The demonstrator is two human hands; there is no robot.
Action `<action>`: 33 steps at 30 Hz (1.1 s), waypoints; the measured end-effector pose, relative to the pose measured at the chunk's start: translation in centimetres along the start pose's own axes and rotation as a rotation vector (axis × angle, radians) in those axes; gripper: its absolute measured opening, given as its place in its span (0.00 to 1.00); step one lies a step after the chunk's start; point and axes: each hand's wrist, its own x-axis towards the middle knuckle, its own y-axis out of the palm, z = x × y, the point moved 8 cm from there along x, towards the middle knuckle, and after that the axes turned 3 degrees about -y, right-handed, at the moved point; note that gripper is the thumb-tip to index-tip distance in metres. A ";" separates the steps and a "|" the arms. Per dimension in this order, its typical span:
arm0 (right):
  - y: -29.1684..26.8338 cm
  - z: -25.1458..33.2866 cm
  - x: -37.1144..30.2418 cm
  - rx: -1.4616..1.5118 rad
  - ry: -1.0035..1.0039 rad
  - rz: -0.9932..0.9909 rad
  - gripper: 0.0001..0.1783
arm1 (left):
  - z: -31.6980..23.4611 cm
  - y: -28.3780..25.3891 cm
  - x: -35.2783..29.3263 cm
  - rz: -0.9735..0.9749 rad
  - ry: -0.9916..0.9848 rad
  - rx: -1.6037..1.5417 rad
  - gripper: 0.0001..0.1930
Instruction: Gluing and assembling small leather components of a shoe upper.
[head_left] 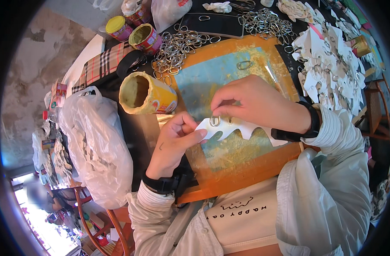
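Observation:
My left hand (173, 141) pinches the left end of a white scallop-edged strip (245, 129) between thumb and fingers. The strip looks like leather or stiff sheet, which I cannot tell apart. My right hand (252, 100) reaches over it from the right, thumb and forefinger closed on a metal ring (215, 122) at the strip's upper left. What seems to be a second ring shows under my right fingers, partly hidden. Beneath lies a blue-grey mat (195, 83) with yellowish residue on an orange board (229, 183). One loose oval ring (244, 65) rests on the mat.
An open yellow tub (163, 100) stands left of the mat. Piles of metal rings (178, 47) (267, 23) lie behind, beside a dark phone-like slab (212, 25). White pieces with rings (329, 64) heap at right. A full plastic bag (97, 145) and a plaid case (103, 64) stand left.

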 end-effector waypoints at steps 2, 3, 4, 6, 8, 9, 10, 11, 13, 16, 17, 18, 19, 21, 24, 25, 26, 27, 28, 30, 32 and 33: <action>0.0 -0.1 -0.1 -0.006 0.035 0.012 0.07 | 0.2 0.1 0.1 0.001 -0.005 -0.005 0.08; 0.0 -0.3 -0.1 -0.011 0.066 0.027 0.07 | 0.3 0.1 0.1 -0.002 -0.008 -0.012 0.08; 0.0 -0.2 -0.1 -0.013 0.068 0.023 0.07 | 0.3 0.2 0.1 0.001 -0.008 -0.008 0.08; -0.9 1.0 -0.2 -0.161 -0.051 -0.127 0.06 | 0.3 0.1 0.1 -0.004 0.001 -0.065 0.08; -1.5 2.1 -0.7 -0.212 -0.097 -0.135 0.06 | 0.3 0.0 0.0 -0.006 0.006 -0.075 0.08; -1.8 2.7 -1.1 -0.264 -0.138 -0.141 0.06 | 0.3 0.0 0.0 -0.004 0.009 -0.089 0.08; -1.8 2.8 -1.5 -0.267 -0.136 -0.141 0.06 | 0.3 0.1 -0.1 -0.002 0.010 -0.090 0.08; -1.7 2.8 -1.9 -0.284 -0.111 -0.147 0.05 | 0.3 0.2 -0.1 0.008 0.013 -0.100 0.08; -1.4 2.8 -2.4 -0.300 -0.083 -0.152 0.05 | 0.3 0.4 -0.2 0.020 0.015 -0.111 0.08; -1.1 2.8 -2.5 -0.295 -0.063 -0.176 0.05 | 0.2 0.7 -0.5 0.008 0.005 -0.120 0.08; -0.9 2.7 -2.4 -0.304 -0.062 -0.169 0.05 | 0.0 0.8 -0.6 0.015 0.019 -0.097 0.08; -0.8 2.7 -2.4 -0.316 -0.060 -0.163 0.05 | -0.2 1.0 -0.6 0.023 0.033 -0.075 0.08; -0.7 2.7 -2.4 -0.317 -0.058 -0.164 0.05 | -0.3 1.1 -0.6 0.025 0.033 -0.075 0.08; -0.5 2.8 -2.4 -0.340 -0.061 -0.150 0.05 | -0.4 1.3 -0.7 0.024 0.047 -0.023 0.09; -0.2 2.6 -2.5 -0.352 -0.058 -0.154 0.05 | -0.6 1.5 -0.9 -0.009 0.064 0.044 0.09; -0.1 2.6 -2.6 -0.352 -0.060 -0.152 0.05 | -0.7 1.7 -0.9 -0.011 0.065 0.042 0.09; -0.2 2.6 -2.6 -0.353 -0.060 -0.156 0.04 | -0.8 1.9 -1.0 -0.021 0.065 0.048 0.09; -0.1 2.6 -2.5 -0.351 -0.060 -0.158 0.04 | -0.8 1.9 -1.1 -0.033 0.063 0.052 0.10; 0.0 2.6 -2.4 -0.349 -0.063 -0.153 0.04 | -0.9 1.8 -1.1 -0.038 0.063 0.049 0.10; 0.3 1.9 -2.1 -0.267 0.037 -0.092 0.04 | -0.8 1.8 -1.0 -0.005 0.013 0.086 0.11; 0.8 2.5 -2.2 -0.295 -0.041 -0.073 0.04 | -1.3 2.0 -0.6 0.034 -0.033 -0.012 0.13; 1.3 3.2 -2.2 -0.311 -0.129 -0.054 0.05 | -1.2 2.2 -0.8 0.062 -0.077 -0.104 0.14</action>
